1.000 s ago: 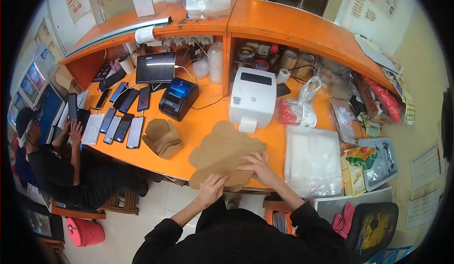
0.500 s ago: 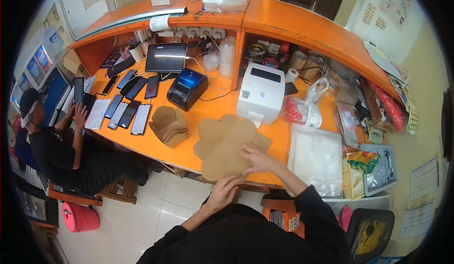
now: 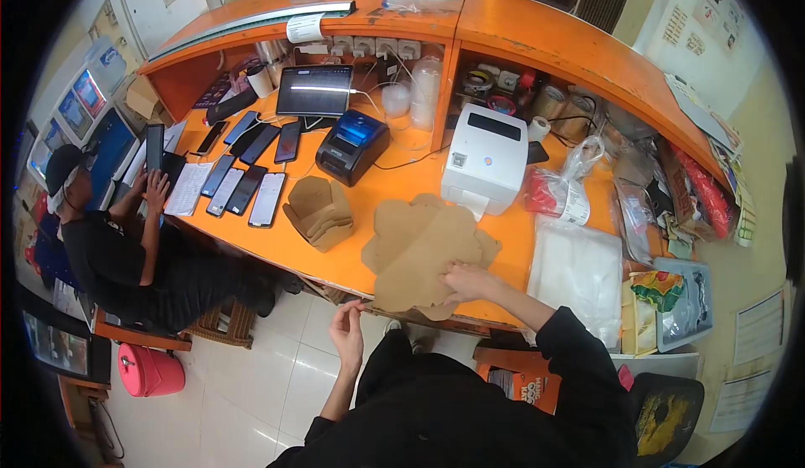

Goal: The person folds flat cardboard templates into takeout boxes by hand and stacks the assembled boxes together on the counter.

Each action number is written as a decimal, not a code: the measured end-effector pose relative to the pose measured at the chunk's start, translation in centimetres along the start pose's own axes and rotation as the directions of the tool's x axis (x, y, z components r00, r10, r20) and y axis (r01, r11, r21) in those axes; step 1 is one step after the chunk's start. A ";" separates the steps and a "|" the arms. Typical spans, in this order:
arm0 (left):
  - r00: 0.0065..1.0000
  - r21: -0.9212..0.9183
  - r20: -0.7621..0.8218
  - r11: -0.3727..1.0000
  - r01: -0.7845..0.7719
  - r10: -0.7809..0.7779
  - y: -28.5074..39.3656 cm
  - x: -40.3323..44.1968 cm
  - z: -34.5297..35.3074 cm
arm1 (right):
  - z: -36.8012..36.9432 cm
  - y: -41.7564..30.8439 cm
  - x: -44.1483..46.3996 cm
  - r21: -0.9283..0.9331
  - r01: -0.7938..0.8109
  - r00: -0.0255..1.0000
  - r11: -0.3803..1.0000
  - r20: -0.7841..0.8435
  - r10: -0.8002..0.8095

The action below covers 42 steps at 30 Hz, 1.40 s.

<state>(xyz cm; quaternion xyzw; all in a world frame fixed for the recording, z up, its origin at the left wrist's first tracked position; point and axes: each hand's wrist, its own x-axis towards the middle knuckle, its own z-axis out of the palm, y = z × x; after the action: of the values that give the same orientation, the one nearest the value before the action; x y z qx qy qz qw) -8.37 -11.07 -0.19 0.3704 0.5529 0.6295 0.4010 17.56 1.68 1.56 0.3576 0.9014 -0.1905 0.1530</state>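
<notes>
Flat brown cardboard blanks (image 3: 419, 254) with scalloped edges lie in a loose stack at the front of the orange counter, the near end reaching the edge. My right hand (image 3: 467, 283) rests on the right side of the stack, its fingers curled onto the cardboard. Just off the counter's front edge, to the left of the blanks, is my left hand (image 3: 347, 332). Its thumb and forefinger come together in a pinch; whether anything small is between them I cannot make out. A folded cardboard box (image 3: 319, 214), open at the top, stands left of the blanks.
Behind the blanks is a white label printer (image 3: 485, 159); a black receipt printer (image 3: 352, 147) and several phones (image 3: 267, 200) sit left. Clear plastic bags (image 3: 577, 271) lie right. A seated co-worker (image 3: 109, 246) holds a phone at far left.
My left hand has come away from the cardboard's near edge, moving left and down. My right hand's fingers have curled in on the cardboard. The view has shifted slightly.
</notes>
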 end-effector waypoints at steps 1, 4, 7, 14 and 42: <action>1.000 -0.006 0.004 1.000 0.006 -0.006 -0.2 0.0 -0.2 | 0.4 -0.1 -0.1 -0.022 0.002 1.000 1.000 -0.027 -0.003; 1.000 -0.011 0.021 1.000 0.012 -0.011 -0.3 0.0 -0.3 | -1.0 -0.8 -0.3 0.032 -0.012 0.997 0.999 0.080 0.009; 0.999 -0.012 0.038 0.999 -0.036 0.036 0.6 -0.2 -0.1 | -2.8 -2.7 -1.5 -0.023 -0.016 0.998 1.000 -0.059 0.015; 0.823 0.280 0.246 0.775 -0.566 0.512 8.3 -0.4 3.0 | -10.0 -7.7 -7.9 0.301 0.158 0.521 0.940 -0.835 0.180; 0.567 0.243 0.747 0.652 -0.718 0.347 17.5 0.2 9.7 | -11.3 -14.2 -13.8 0.246 -0.011 0.157 0.969 -0.957 0.245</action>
<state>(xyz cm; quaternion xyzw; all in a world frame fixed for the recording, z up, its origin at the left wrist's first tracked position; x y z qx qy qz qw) -1.31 -8.17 18.29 0.8108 0.3832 0.3800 0.2266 15.60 -10.83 20.53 0.4829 0.7316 0.0176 -0.4810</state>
